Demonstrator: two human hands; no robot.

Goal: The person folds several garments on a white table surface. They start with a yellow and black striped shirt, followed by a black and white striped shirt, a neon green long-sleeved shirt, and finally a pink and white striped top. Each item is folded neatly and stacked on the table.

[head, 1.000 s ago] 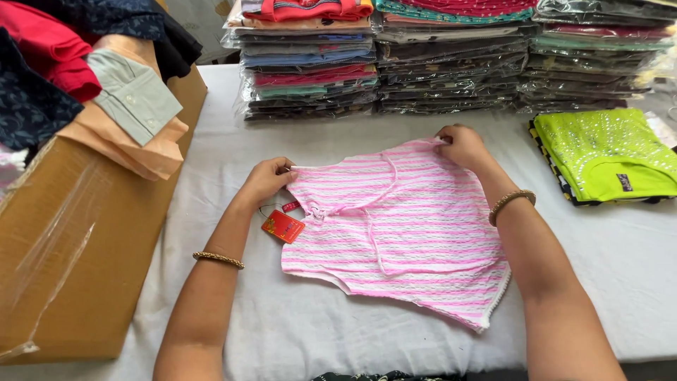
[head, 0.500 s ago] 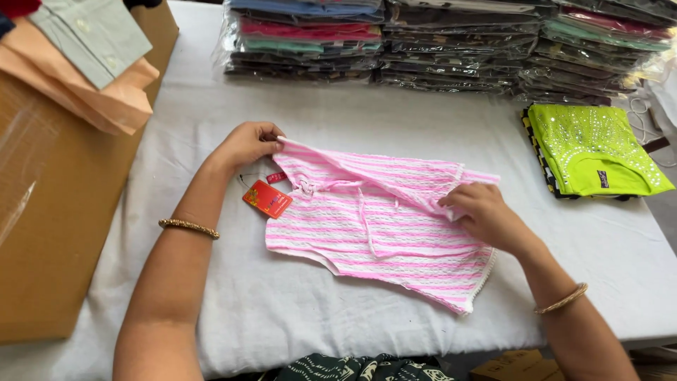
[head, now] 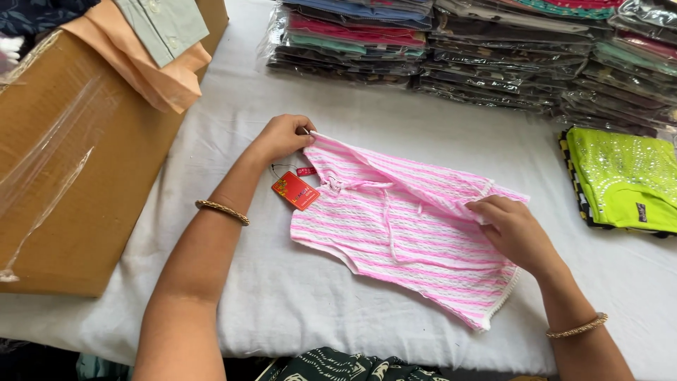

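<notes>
Head view: a person folds a pink-and-white striped top [head: 405, 226] on a white-covered bench [head: 282, 303]. The left hand [head: 283, 136] pinches the garment's upper corner beside its red tag [head: 296, 190], as it did a second ago. The right hand [head: 513, 229] has come down from the top edge to the right side and now grips a fold of fabric there, so the top lies narrower, seemingly mid-fold. A lime-green garment [head: 624, 180] lies at right, bagged clothing stacks [head: 479, 49] behind, a cardboard box [head: 77, 176] at left.
</notes>
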